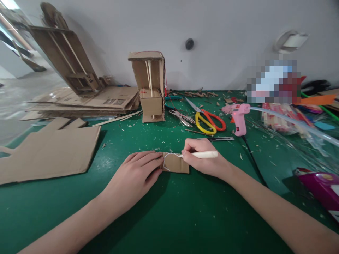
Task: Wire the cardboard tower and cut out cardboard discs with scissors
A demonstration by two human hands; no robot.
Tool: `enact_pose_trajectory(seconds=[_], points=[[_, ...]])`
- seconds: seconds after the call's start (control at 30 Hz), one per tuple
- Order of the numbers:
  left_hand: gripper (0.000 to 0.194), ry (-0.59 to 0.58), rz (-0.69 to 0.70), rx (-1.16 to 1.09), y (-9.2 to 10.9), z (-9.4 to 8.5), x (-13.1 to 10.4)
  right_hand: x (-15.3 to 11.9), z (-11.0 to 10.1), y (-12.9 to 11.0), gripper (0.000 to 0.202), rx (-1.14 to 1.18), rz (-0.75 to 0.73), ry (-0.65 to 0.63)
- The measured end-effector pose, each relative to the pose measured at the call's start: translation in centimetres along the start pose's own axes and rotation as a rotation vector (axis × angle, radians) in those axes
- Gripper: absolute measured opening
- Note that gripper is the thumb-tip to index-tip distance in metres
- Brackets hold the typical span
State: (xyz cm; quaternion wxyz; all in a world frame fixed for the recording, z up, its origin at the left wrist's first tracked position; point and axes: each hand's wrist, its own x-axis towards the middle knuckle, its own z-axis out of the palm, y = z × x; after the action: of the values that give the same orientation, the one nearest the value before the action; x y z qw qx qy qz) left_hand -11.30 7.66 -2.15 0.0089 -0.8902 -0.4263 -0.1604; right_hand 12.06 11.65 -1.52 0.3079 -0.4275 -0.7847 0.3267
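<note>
A small rectangular cardboard piece lies flat on the green tabletop. A curved white outline is drawn on it, touching its upper edge. My left hand rests on the piece's left end with its fingers stretched out flat, hiding that end. Pinched in the fingers of my right hand is a white pen. Its tip meets the cardboard near the upper right of the drawn line.
Behind my hands stand a cardboard model, pliers, scissors, a utility knife and a pink glue gun. Cut cardboard lies left, beneath stacked sheets. A purple object sits right. Scraps dot the table.
</note>
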Motion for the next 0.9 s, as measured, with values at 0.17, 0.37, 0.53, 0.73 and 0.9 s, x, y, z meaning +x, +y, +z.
enact_pose_trajectory(seconds=[0.17, 0.37, 0.53, 0.73, 0.9], points=[[0.025, -0.025, -0.051, -0.05, -0.24, 0.13, 0.01, -0.36, 0.28, 0.12, 0.02, 0.056, 0.038, 0.061], [0.022, -0.076, -0.05, -0.131, -0.59, 0.2, 0.2, -0.66, 0.31, -0.11, 0.018, -0.019, 0.007, 0.035], [0.017, -0.055, -0.063, -0.159, -0.49, 0.06, 0.27, -0.89, 0.24, -0.24, 0.017, -0.035, 0.012, 0.011], [0.016, -0.041, -0.059, -0.156, -0.45, 0.06, 0.36, -0.81, 0.23, -0.1, 0.017, -0.045, -0.009, -0.006], [0.016, -0.038, -0.055, -0.163, -0.51, 0.05, 0.32, -0.75, 0.07, -0.09, 0.019, -0.042, -0.037, -0.035]])
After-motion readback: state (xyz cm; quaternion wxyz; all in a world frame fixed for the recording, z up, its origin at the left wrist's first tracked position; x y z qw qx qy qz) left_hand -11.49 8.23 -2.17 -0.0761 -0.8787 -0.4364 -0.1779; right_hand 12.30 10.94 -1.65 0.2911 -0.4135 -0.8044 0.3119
